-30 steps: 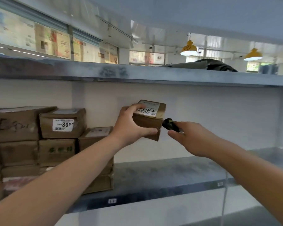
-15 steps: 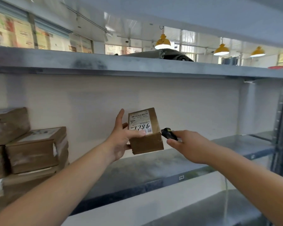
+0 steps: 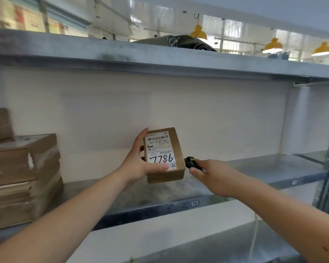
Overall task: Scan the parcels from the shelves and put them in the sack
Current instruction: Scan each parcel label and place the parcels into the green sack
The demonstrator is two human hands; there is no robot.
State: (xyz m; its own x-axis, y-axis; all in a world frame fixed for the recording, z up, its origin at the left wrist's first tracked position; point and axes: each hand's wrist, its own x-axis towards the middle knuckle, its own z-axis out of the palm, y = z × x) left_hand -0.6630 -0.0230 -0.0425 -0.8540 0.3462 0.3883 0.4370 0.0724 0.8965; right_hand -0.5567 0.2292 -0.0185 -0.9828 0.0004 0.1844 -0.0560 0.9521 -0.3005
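A person's left hand (image 3: 141, 164) holds a small brown cardboard parcel (image 3: 164, 155) in the air, just above the grey metal shelf (image 3: 254, 173), label facing the camera. The thumb presses across the lower edge of the white label (image 3: 160, 150) and the fingers wrap round the left side. The label carries printed barcodes and the handwritten number 7786. The right hand (image 3: 215, 176) is curled round a small black scanner (image 3: 191, 162), whose tip sits just beside the parcel's lower right corner. The box looks light and rigid, held easily in one hand (plain matte card, so probably not slippery); gripping it by the side walls keeps the barcodes uncovered. At far left, larger brown boxes (image 3: 23, 179), some under glossy tape, are stacked on the same shelf. No sack is in view.
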